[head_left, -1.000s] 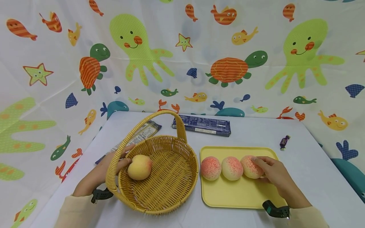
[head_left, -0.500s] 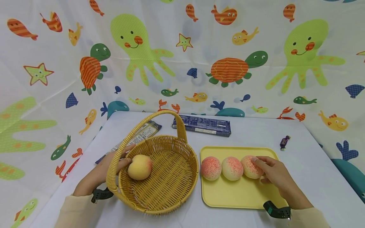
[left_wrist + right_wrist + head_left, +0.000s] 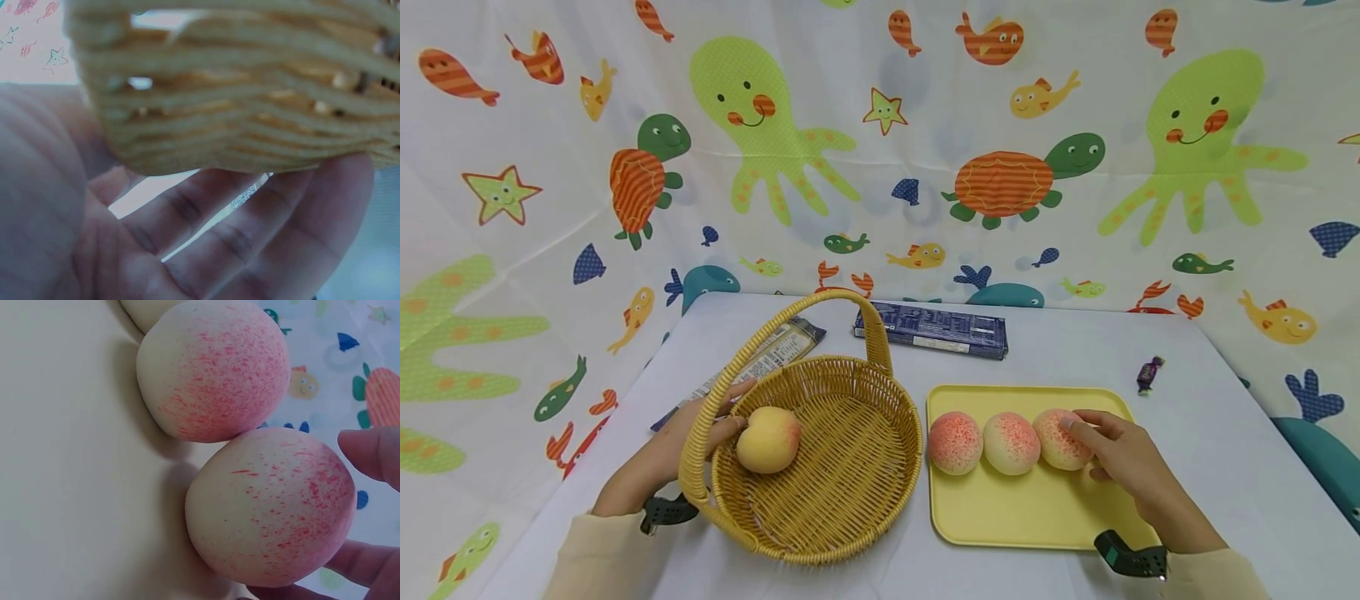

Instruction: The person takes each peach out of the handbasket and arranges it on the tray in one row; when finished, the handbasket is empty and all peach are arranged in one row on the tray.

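Observation:
My left hand (image 3: 685, 429) grips the left rim of a wicker basket (image 3: 850, 467) with a tall handle; in the left wrist view its fingers (image 3: 250, 231) lie under the woven side. One yellow peach (image 3: 767, 440) sits inside against that rim, close to the left thumb. Three pink-speckled peaches stand in a row on a yellow tray (image 3: 1000, 508): a left one (image 3: 955, 443), a middle one (image 3: 1012, 443) and a right one (image 3: 1062, 440). My right hand (image 3: 1123, 462) holds the right peach, thumb above and fingers behind it, as the right wrist view shows.
A dark blue box (image 3: 932, 331) lies behind the basket and tray. Partly hidden by the basket handle is a flat printed packet (image 3: 775, 350). A small purple wrapped candy (image 3: 1147, 376) lies at the right. A cloth with sea animals (image 3: 887, 225) hangs behind the table.
My right hand has shifted very slightly to the right around the right peach, its lower fingers drawn back a little. My left hand, the basket and the peaches have not visibly moved.

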Tool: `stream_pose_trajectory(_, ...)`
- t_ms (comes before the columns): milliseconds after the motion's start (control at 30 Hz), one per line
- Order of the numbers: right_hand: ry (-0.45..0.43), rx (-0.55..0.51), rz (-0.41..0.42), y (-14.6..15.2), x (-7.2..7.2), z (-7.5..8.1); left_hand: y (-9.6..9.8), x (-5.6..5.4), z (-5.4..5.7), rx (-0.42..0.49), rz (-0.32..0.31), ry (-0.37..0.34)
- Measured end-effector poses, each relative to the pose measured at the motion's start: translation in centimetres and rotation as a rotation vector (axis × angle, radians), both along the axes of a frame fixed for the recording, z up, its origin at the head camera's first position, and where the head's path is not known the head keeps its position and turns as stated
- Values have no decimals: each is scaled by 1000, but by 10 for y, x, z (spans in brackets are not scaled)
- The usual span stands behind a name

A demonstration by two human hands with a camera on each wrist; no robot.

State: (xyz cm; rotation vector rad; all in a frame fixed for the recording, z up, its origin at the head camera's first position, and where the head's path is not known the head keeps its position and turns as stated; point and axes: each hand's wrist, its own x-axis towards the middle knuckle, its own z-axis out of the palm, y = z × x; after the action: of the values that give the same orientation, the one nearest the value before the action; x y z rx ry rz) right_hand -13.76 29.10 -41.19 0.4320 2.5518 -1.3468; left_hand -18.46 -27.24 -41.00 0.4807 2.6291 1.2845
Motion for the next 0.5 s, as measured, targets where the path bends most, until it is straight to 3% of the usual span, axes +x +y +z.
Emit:
stream_pose_trajectory(367, -11, 94, 143, -8, 2, 11, -1, 1, -1, 12, -12, 25)
stream_pose_trajectory(500, 56, 154, 160, -16, 3, 18, -1, 1, -2, -7, -10, 34)
